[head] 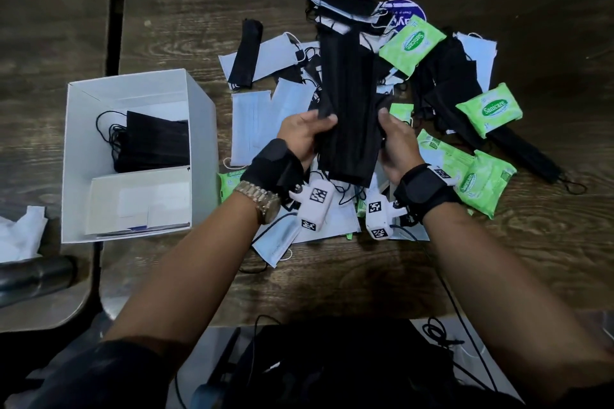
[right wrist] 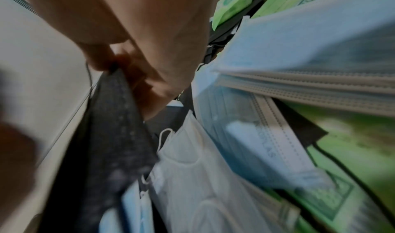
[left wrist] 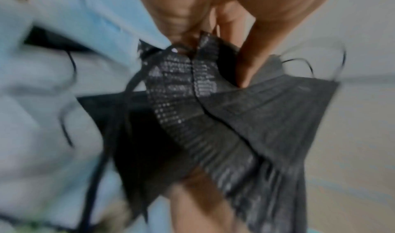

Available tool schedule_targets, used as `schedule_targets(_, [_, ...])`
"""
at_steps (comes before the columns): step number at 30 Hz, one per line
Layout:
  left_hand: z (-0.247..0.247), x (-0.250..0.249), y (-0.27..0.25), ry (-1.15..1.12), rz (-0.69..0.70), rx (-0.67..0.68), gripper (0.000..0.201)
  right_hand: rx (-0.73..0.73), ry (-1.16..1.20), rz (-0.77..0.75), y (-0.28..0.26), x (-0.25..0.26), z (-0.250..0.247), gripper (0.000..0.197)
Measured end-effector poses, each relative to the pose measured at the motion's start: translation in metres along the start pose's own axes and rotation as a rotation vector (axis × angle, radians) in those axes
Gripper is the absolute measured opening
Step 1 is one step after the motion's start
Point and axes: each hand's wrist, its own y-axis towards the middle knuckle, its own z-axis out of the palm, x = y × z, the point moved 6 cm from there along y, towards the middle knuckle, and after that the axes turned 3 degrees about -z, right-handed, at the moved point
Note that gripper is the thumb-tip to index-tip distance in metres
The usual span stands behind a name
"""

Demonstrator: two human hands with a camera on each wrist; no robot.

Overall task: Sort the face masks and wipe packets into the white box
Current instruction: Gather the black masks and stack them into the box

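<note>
Both hands hold a stack of black face masks (head: 349,103) above the pile on the table. My left hand (head: 307,134) grips the stack's left edge, my right hand (head: 395,143) its right edge. The left wrist view shows fingers (left wrist: 245,64) pinching the black masks (left wrist: 213,118); in the right wrist view the black masks (right wrist: 111,135) hang from my right hand (right wrist: 132,74). The white box (head: 206,129) stands to the left with black masks (head: 153,143) in its far compartment. Green wipe packets (head: 488,109) and light blue masks (head: 255,123) lie scattered.
More green packets (head: 471,176) lie right of my right wrist, another (head: 412,43) further back. A purple-and-white round item (head: 407,12) sits behind the pile. A dark cylinder (head: 33,279) and white crumpled material (head: 20,236) lie left of the box. Cables (head: 442,332) trail near the table's front edge.
</note>
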Motion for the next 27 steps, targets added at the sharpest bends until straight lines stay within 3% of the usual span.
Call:
schedule_targets(3, [-0.009, 0.007, 0.008, 0.44, 0.045, -0.122, 0.008, 0.02, -0.058, 0.038, -0.005, -0.005, 0.007, 0.023])
schedule_targets(6, [-0.009, 0.004, 0.006, 0.63, 0.089, -0.142, 0.007, 0.022, -0.087, 0.035, -0.008, -0.005, 0.002, 0.016])
schedule_targets(8, [-0.01, 0.005, 0.006, 0.638, 0.085, -0.16, 0.011, 0.019, -0.051, 0.051, -0.008, -0.007, 0.001, 0.024])
schedule_targets(12, [-0.015, 0.017, 0.006, 0.446, -0.012, -0.244, 0.015, 0.111, 0.024, 0.087, -0.013, -0.006, 0.012, 0.06])
schedule_targets(15, [-0.021, 0.024, 0.005, 0.259, -0.094, -0.321, 0.01, 0.14, -0.046, 0.066, -0.016, -0.004, 0.016, 0.06])
schedule_targets(19, [-0.025, 0.033, 0.006, 0.066, -0.15, -0.28, 0.044, 0.102, -0.012, 0.039, -0.015, -0.005, 0.013, 0.05])
schedule_targets(23, [-0.015, 0.026, -0.001, 0.456, -0.006, -0.153, 0.019, 0.068, -0.071, -0.025, -0.012, -0.008, 0.007, 0.034])
schedule_targets(25, [-0.015, 0.027, 0.001, 0.563, 0.054, -0.123, 0.036, 0.055, -0.118, -0.064, -0.009, -0.006, 0.007, 0.033])
schedule_targets(27, [-0.018, 0.027, 0.002, 0.508, 0.086, -0.132, 0.053, 0.048, -0.173, -0.12, -0.009, 0.0, 0.009, 0.033])
